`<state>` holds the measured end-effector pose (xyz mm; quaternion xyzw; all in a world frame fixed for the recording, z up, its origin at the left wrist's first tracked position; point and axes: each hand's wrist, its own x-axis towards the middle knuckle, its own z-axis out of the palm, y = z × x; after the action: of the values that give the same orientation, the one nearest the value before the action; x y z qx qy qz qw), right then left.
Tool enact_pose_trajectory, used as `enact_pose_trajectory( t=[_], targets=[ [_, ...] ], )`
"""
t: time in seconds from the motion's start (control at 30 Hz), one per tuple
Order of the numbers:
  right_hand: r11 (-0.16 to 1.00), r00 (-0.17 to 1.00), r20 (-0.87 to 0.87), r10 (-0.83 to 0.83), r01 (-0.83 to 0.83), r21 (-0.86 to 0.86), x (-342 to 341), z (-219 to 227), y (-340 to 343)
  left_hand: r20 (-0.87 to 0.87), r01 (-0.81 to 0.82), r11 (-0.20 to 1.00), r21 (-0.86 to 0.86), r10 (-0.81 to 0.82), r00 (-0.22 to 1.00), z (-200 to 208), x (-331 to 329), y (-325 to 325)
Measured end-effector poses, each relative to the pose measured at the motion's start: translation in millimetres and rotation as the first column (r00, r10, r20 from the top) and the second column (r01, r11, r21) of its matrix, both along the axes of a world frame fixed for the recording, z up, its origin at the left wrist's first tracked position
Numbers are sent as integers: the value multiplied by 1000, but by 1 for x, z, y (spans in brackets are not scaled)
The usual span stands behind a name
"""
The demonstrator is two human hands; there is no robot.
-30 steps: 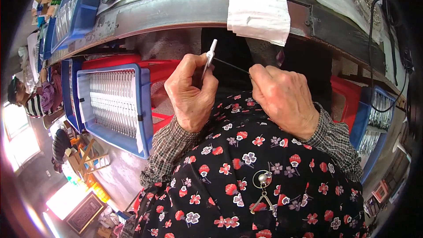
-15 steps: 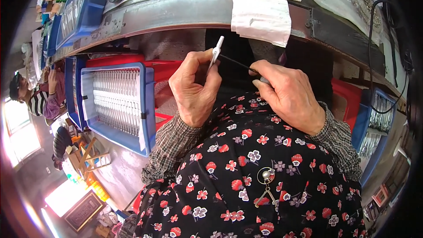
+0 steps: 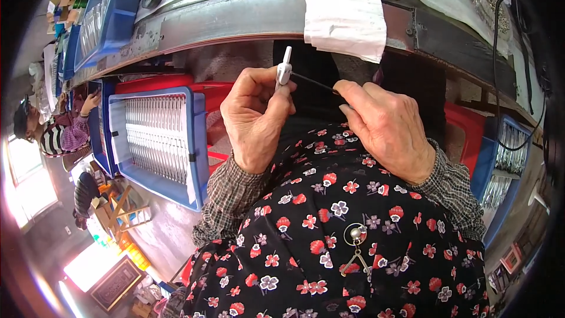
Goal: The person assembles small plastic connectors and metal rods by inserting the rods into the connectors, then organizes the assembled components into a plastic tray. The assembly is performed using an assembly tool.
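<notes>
My left hand [image 3: 254, 119] is closed, thumb and fingers pinching a drawing compass [image 3: 284, 73] with a white head and knob pointing up. The compass's legs are mostly hidden by the fingers. My right hand [image 3: 386, 129] is wrapped round a screwdriver [image 3: 313, 81]; only its thin dark shaft shows, and the handle is hidden in the palm. The shaft's far end meets the compass head from the right. Both hands hover over my lap, above the black floral apron [image 3: 338, 208].
A bench edge [image 3: 235, 20] runs across ahead, with white paper [image 3: 344, 23] hanging over it. Left stands a blue crate [image 3: 197, 141] of silvery, white-topped pieces; another crate [image 3: 500, 168] stands right. A cable [image 3: 495, 53] loops at right. A co-worker [image 3: 65, 123] sits far left.
My left hand and the compass have moved slightly left, and the compass head has turned a little. The screwdriver shaft stays against it. The co-worker's hand has shifted.
</notes>
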<state>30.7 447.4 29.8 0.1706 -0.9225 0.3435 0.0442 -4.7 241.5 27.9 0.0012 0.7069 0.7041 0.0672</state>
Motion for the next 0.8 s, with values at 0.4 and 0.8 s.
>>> enact_pose_trajectory(
  t=[0.4,0.8],
  targets=[
    [999,998,64,5,-2,-47,0,-4,-1,-14,-4,1000,-17,3,1000,-1,3,1],
    [999,993,-118,-7,12,43,-3,-3,-2,-311,-112,956,-272,23,950,-11,3,1]
  ],
)
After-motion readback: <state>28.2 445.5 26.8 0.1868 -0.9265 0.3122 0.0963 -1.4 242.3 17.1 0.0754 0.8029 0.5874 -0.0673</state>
